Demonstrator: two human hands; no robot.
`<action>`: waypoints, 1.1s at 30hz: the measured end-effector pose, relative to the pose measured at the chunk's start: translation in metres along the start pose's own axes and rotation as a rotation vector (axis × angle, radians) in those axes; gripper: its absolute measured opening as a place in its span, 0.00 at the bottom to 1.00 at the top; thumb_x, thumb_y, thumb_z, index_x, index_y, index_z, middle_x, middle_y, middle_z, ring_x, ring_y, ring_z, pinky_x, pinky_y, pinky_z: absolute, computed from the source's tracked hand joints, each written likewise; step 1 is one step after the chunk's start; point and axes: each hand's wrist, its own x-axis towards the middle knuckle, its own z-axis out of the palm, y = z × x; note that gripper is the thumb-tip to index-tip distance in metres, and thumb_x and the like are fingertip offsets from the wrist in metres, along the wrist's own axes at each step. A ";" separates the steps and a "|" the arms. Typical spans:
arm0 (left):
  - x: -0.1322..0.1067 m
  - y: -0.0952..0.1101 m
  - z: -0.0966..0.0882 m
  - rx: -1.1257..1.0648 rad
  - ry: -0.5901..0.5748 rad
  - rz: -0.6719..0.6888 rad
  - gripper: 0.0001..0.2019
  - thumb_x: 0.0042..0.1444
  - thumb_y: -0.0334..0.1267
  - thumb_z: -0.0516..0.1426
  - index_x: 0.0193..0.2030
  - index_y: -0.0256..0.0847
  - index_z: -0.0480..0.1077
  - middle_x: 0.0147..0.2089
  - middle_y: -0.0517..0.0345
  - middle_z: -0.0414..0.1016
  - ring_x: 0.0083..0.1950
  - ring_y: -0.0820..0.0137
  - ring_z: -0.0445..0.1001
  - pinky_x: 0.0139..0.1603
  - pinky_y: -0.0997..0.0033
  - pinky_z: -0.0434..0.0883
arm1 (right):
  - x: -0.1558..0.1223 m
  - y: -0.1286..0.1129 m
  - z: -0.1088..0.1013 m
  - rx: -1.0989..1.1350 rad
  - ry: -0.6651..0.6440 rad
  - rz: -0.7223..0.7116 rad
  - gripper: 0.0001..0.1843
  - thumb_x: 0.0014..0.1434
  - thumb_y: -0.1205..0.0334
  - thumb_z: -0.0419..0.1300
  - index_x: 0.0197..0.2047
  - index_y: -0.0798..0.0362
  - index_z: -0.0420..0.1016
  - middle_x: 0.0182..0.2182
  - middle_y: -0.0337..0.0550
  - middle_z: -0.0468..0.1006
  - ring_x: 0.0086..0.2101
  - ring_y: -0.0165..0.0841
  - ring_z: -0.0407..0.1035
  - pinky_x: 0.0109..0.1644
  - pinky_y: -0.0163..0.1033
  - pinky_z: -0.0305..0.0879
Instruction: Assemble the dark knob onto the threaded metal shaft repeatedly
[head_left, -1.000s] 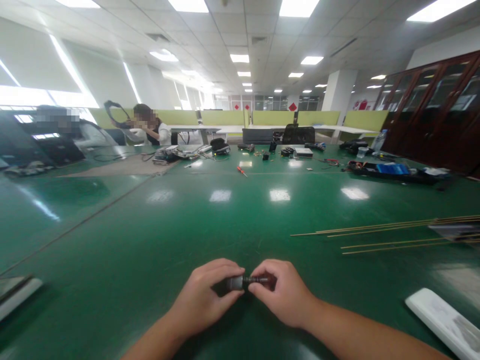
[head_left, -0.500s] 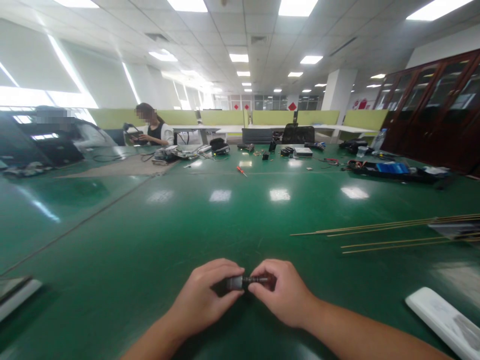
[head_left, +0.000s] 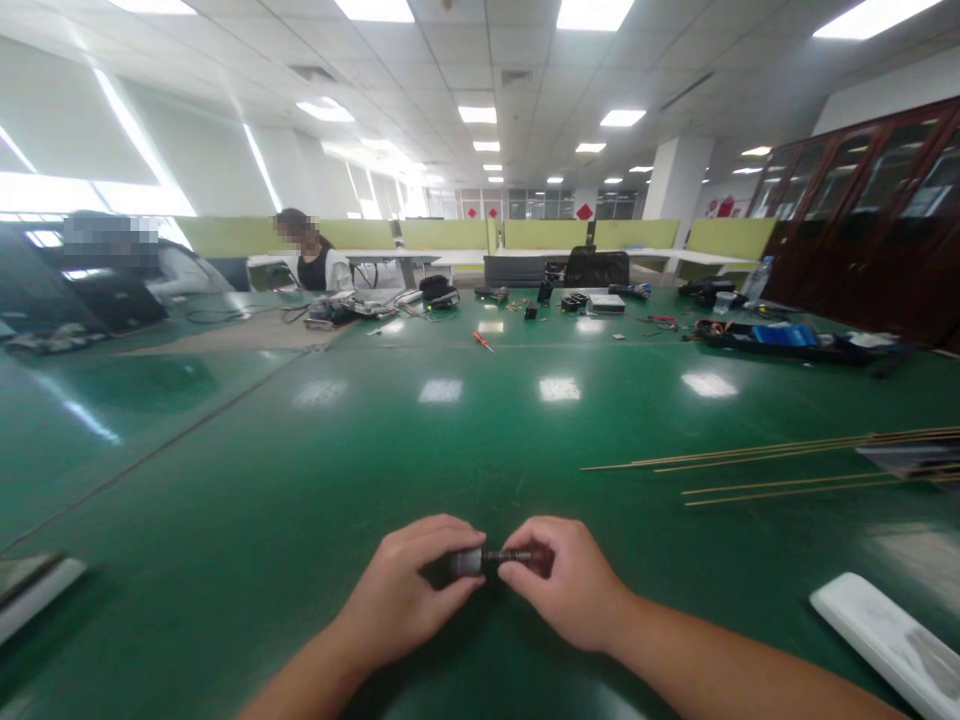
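Note:
Between my two hands is a small dark cylindrical piece with a grey, translucent-looking end (head_left: 466, 562) and a thinner ribbed black part (head_left: 510, 556); its exact kind I cannot make out. My left hand (head_left: 412, 580) pinches the grey end between thumb and fingers. On the other side, the thumb and forefinger of my right hand (head_left: 566, 580) close on the ribbed part, and its far tip is hidden in that hand. The piece lies level, just above the green tabletop (head_left: 337, 470).
Thin long sticks (head_left: 772, 460) lie at the right, above a white elongated object (head_left: 885, 640). A red screwdriver (head_left: 482, 341) lies farther back, near electronic parts (head_left: 574, 303) and a black tray (head_left: 780, 340). Two people (head_left: 311, 262) sit across at the left.
Both hands keep their pinch on the piece, shifting only very slightly. Across the table, one person's raised hands and the dark object in them have gone out of sight.

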 end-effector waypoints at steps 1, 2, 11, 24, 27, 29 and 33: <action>0.000 0.000 0.000 0.001 -0.001 -0.001 0.11 0.54 0.32 0.65 0.45 0.43 0.80 0.42 0.53 0.83 0.41 0.66 0.82 0.45 0.71 0.80 | 0.000 0.000 0.000 -0.001 -0.001 0.001 0.01 0.54 0.65 0.67 0.32 0.53 0.80 0.24 0.36 0.74 0.25 0.30 0.66 0.30 0.33 0.60; 0.000 0.000 0.000 0.002 -0.002 -0.003 0.11 0.54 0.32 0.65 0.45 0.43 0.80 0.42 0.53 0.83 0.41 0.66 0.82 0.45 0.70 0.80 | 0.000 0.000 0.000 -0.002 -0.002 0.000 0.01 0.54 0.65 0.67 0.32 0.53 0.80 0.24 0.36 0.75 0.25 0.30 0.66 0.30 0.33 0.60; 0.001 0.000 -0.001 0.017 -0.003 -0.004 0.11 0.55 0.33 0.64 0.45 0.43 0.79 0.42 0.53 0.83 0.42 0.66 0.82 0.45 0.71 0.80 | 0.000 -0.001 0.000 0.005 0.006 0.000 0.02 0.54 0.65 0.67 0.33 0.54 0.80 0.24 0.37 0.75 0.25 0.30 0.66 0.30 0.33 0.60; 0.001 -0.002 -0.003 0.017 0.008 0.008 0.11 0.55 0.32 0.65 0.46 0.44 0.79 0.42 0.55 0.83 0.42 0.68 0.82 0.46 0.72 0.79 | -0.001 0.000 -0.001 0.002 0.015 -0.015 0.01 0.54 0.66 0.66 0.33 0.54 0.80 0.23 0.35 0.73 0.24 0.29 0.65 0.29 0.32 0.58; 0.000 -0.003 -0.002 0.017 0.016 0.006 0.11 0.55 0.32 0.65 0.46 0.44 0.79 0.43 0.56 0.83 0.43 0.68 0.82 0.47 0.72 0.79 | 0.000 0.000 -0.001 0.002 0.016 -0.010 0.01 0.54 0.66 0.66 0.33 0.54 0.80 0.23 0.35 0.73 0.24 0.28 0.65 0.29 0.32 0.58; -0.001 -0.003 -0.003 0.017 0.019 0.002 0.11 0.55 0.32 0.65 0.46 0.45 0.79 0.42 0.56 0.83 0.43 0.69 0.82 0.47 0.72 0.79 | 0.000 0.000 -0.002 -0.002 0.017 -0.011 0.01 0.54 0.66 0.66 0.33 0.54 0.80 0.23 0.35 0.73 0.25 0.28 0.65 0.30 0.32 0.58; -0.002 -0.004 -0.003 0.015 0.015 -0.005 0.12 0.55 0.32 0.65 0.46 0.45 0.79 0.43 0.56 0.83 0.43 0.69 0.82 0.46 0.73 0.78 | 0.000 0.001 -0.001 -0.003 0.025 -0.011 0.01 0.54 0.66 0.67 0.33 0.54 0.80 0.23 0.35 0.74 0.25 0.29 0.65 0.30 0.32 0.58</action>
